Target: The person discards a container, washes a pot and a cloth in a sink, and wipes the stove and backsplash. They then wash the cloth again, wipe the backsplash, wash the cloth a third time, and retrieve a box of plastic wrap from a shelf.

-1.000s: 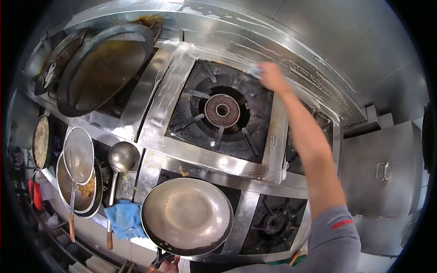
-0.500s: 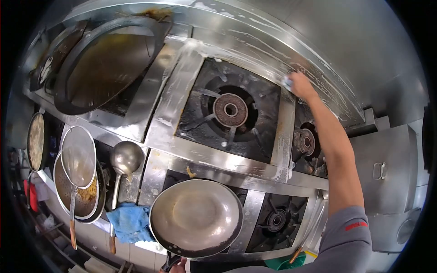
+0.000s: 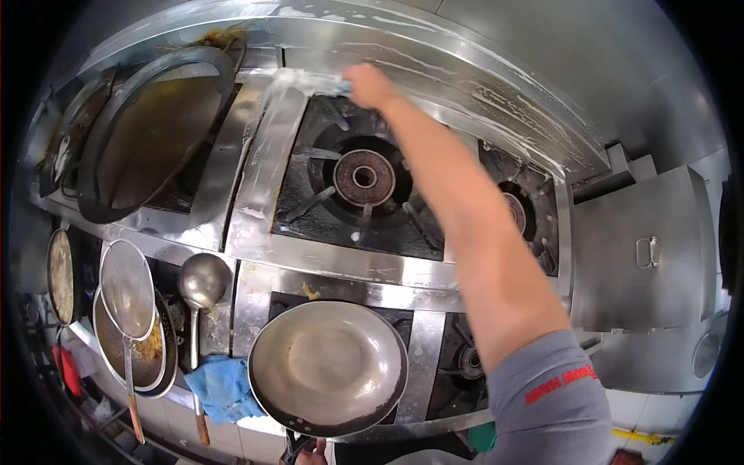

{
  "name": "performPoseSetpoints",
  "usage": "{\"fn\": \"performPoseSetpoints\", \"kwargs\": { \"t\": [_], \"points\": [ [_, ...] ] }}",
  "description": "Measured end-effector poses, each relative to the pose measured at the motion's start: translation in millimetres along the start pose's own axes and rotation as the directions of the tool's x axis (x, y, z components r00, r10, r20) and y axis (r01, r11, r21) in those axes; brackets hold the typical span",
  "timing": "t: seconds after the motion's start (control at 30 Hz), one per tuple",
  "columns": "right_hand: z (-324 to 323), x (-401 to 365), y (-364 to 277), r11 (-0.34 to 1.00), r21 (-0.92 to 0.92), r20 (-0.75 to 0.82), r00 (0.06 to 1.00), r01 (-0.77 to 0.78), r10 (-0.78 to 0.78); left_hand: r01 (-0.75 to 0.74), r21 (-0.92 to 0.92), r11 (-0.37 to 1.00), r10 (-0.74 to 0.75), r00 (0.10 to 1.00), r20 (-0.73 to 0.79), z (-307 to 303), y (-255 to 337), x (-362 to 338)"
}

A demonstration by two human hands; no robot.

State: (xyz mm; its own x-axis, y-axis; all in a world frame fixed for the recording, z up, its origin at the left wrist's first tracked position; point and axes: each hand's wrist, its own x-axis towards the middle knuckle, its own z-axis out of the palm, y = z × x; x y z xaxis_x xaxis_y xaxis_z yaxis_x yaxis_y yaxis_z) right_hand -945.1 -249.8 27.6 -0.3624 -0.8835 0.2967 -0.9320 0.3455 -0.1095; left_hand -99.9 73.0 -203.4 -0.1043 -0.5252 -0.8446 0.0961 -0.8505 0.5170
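My right hand (image 3: 370, 85) is closed around a small pale blue-white scrubbing pad (image 3: 342, 87), mostly hidden by the fingers. It presses on the soapy steel ledge behind the large burner (image 3: 363, 177), near the ledge's left end. White suds streak the steel backsplash (image 3: 457, 74). At the bottom edge, my left hand (image 3: 312, 453), only partly in view, is closed at the dark handle of a wok (image 3: 329, 360). The wok sits over the front burner, its inside bare. A blue cloth (image 3: 222, 387) lies against its left rim.
Left of the wok are a ladle (image 3: 204, 280), a mesh strainer (image 3: 126, 283) over a pot with brown bits (image 3: 149, 345), and a pan (image 3: 60, 275). A large dark wok (image 3: 159, 136) stands at the back left. A steel cabinet (image 3: 643, 256) is on the right.
My right hand has swept left along the back ledge with the pad, from the far burner's side to the large burner's left corner. The view has shifted slightly. My left hand remains at the wok handle.
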Motion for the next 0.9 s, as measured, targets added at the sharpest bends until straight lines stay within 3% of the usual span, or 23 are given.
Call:
{"fn": "performPoseSetpoints", "kwargs": {
  "t": [0.03, 0.07, 0.1, 0.13, 0.17, 0.2, 0.23, 0.33, 0.43, 0.47, 0.57, 0.63, 0.67, 0.7, 0.77, 0.83, 0.9],
  "points": [
    [-14.0, -20.0, 32.3, 0.998, -0.036, 0.038, 0.998, 0.044, -0.043, 0.022, -0.114, 0.993, -0.025, 0.999, -0.025, 6.1, 0.6, -0.8],
    [-42.4, -50.3, 48.8, 0.990, -0.069, 0.026, 0.992, 0.124, -0.123, -0.144, 0.462, 0.875, 0.107, 0.989, 0.105, 35.5, 25.8, -8.9],
    [-45.3, -74.2, 88.2, 0.998, -0.060, 0.074, 0.997, 0.028, -0.023, -0.182, 0.342, 0.922, 0.132, 0.978, 0.165, 81.3, 53.1, -33.9],
    [-57.9, -102.7, 110.7, 0.997, -0.057, 0.067, 0.997, -0.043, 0.047, -0.153, 0.363, 0.919, 0.120, 0.987, 0.111, 94.9, 59.2, -38.1],
    [-69.2, -136.2, 122.5, 0.992, -0.074, -0.035, 0.995, -0.100, 0.098, -0.121, 0.389, 0.913, 0.107, 0.993, 0.057, 98.0, 61.4, -43.5],
    [-81.4, -159.6, 123.0, 0.974, -0.080, 0.019, 0.977, -0.210, 0.212, -0.074, 0.541, 0.838, 0.081, 0.997, 0.011, 83.9, 56.7, -36.3],
    [-90.6, -178.9, 118.0, 0.946, -0.093, 0.072, 0.945, -0.311, 0.318, -0.095, 0.519, 0.850, 0.094, 0.995, 0.028, 87.1, 56.1, -36.0],
    [-99.0, -251.3, 66.6, 0.978, -0.045, 0.050, 0.977, -0.204, 0.206, -0.156, 0.524, 0.837, 0.142, 0.988, 0.068, 97.0, 64.9, -47.1],
    [-124.9, -329.3, -28.0, 0.966, 0.240, 0.130, 0.989, -0.099, 0.069, -0.136, 0.526, 0.839, 0.126, 0.991, 0.056, 120.5, 79.3, -59.5],
    [-128.1, -349.3, -56.7, 0.980, 0.128, 0.106, 0.984, -0.155, 0.142, -0.115, 0.542, 0.832, 0.112, 0.993, 0.039, 118.1, 77.2, -56.9],
    [-102.0, -337.5, -21.8, 0.988, 0.052, 0.048, 0.989, -0.146, 0.143, -0.097, 0.613, 0.784, 0.085, 0.995, 0.049, 113.6, 78.3, -54.6],
    [-98.5, -281.0, 27.7, 0.966, 0.058, 0.041, 0.968, -0.251, 0.249, -0.081, 0.646, 0.759, 0.071, 0.997, 0.042, 119.0, 87.8, -61.1],
    [-87.1, -256.4, 58.9, 0.980, 0.041, -0.064, 0.978, -0.197, 0.199, -0.065, 0.666, 0.743, 0.050, 0.998, 0.042, 123.3, 89.7, -63.2],
    [-82.7, -232.4, 83.8, 0.974, 0.046, -0.045, 0.974, -0.222, 0.224, -0.064, 0.669, 0.740, 0.053, 0.998, 0.036, 124.0, 89.0, -66.4],
    [-91.5, -219.9, 75.2, 0.961, 0.016, -0.016, 0.961, -0.276, 0.276, -0.037, 0.676, 0.736, 0.038, 0.999, 0.012, 125.2, 88.5, -66.2],
    [-100.1, -242.0, 46.1, 0.946, 0.007, 0.162, 0.934, -0.323, 0.317, -0.015, 0.683, 0.730, 0.017, 1.000, 0.004, 125.9, 91.5, -67.1],
    [-107.7, -299.6, 2.2, 0.987, 0.005, 0.151, 0.976, -0.162, 0.159, -0.045, 0.653, 0.756, 0.038, 0.999, 0.025, 127.4, 90.4, -68.7]
  ]
}}
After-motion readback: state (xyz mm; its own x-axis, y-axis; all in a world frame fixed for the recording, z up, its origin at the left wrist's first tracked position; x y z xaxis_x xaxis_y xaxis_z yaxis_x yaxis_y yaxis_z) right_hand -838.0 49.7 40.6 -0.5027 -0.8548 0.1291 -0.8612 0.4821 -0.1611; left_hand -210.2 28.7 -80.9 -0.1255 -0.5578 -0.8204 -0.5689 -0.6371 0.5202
